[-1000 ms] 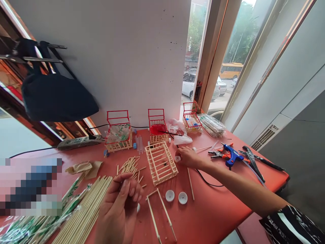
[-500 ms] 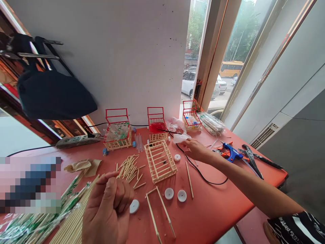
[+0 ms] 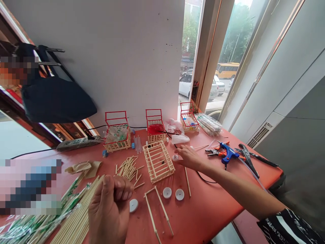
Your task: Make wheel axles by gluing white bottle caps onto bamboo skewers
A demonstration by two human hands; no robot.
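My left hand (image 3: 109, 206) is closed in a loose fist at the front left, with nothing visible in it. Beside it lies a white bottle cap (image 3: 133, 205). My right hand (image 3: 190, 157) stretches its fingers down over another white cap (image 3: 175, 158), right of a small slatted frame of wooden sticks (image 3: 159, 161). Whether the fingertips touch that cap is hard to see. Nearer me, two white caps (image 3: 167, 193) lie beside a U-shaped stick frame (image 3: 150, 213). A single stick (image 3: 187, 181) rests below my right hand.
Stick carts with red handles, one on the left (image 3: 117, 137), stand along the wall. Short sticks (image 3: 128, 167) lie loosely; long sticks (image 3: 76, 213) fill the front left. A blue glue gun (image 3: 228, 152), pliers (image 3: 213, 152) and a black cable (image 3: 207, 180) are on the right.
My right hand has come away from the white plastic bag, moving toward me to the cap. My left hand's index finger has curled in. The view has shifted slightly.
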